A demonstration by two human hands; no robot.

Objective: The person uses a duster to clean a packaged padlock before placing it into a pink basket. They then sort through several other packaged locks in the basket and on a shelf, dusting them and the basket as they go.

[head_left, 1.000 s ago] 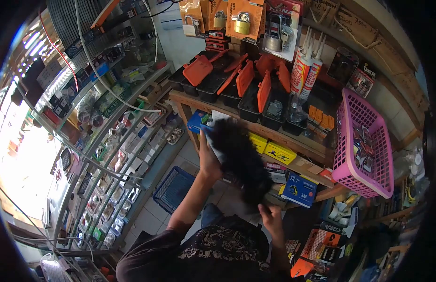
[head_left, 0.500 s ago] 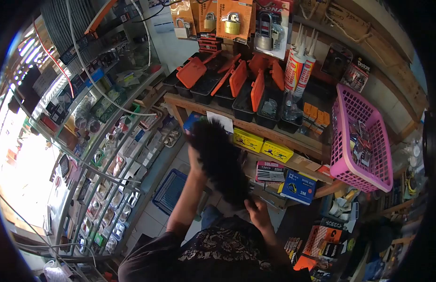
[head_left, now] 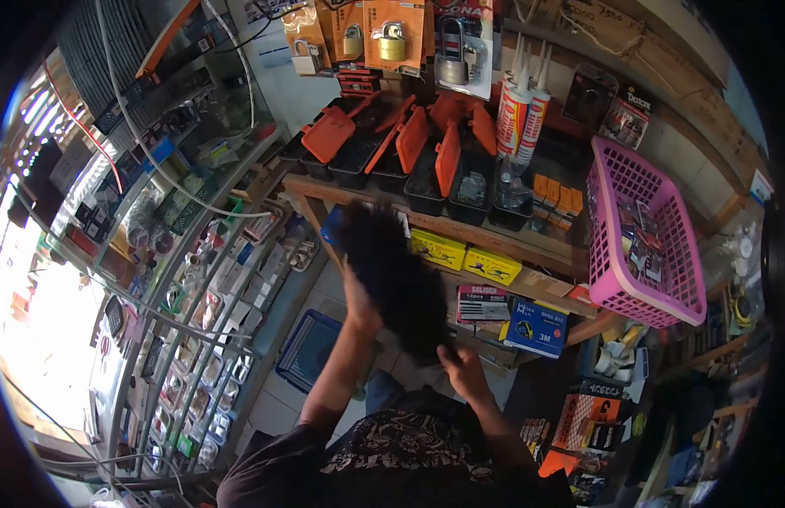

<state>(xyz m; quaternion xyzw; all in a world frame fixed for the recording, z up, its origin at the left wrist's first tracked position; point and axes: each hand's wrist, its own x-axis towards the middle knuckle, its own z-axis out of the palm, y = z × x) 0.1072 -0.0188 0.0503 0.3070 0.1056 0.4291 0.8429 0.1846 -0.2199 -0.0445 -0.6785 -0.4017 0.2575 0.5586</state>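
A bushy black feather duster (head_left: 392, 279) slants across the middle of the head view, in front of the shelf and above the floor. At its lower right end my right hand (head_left: 467, 374) is closed around it, with the thumb showing on top. My left hand (head_left: 359, 298) lies against the duster's left side, farther up. The dark tufts cover most of its fingers, so I cannot see how they are bent. Just beyond the duster's upper end is a blue box (head_left: 332, 223), partly hidden.
Black bins with orange lids (head_left: 407, 144) line the wooden shelf (head_left: 304, 184). Sealant tubes (head_left: 525, 114) and a pink basket (head_left: 602, 245) stand to the right. Padlocks (head_left: 392, 42) hang above. A glass display case (head_left: 185, 339) runs along the left, beside a blue crate (head_left: 301, 351).
The camera view has shifted slightly, so the shelf and padlocks appear a little farther left. My hands stay on the duster, whose tufts look blurred and slightly shifted.
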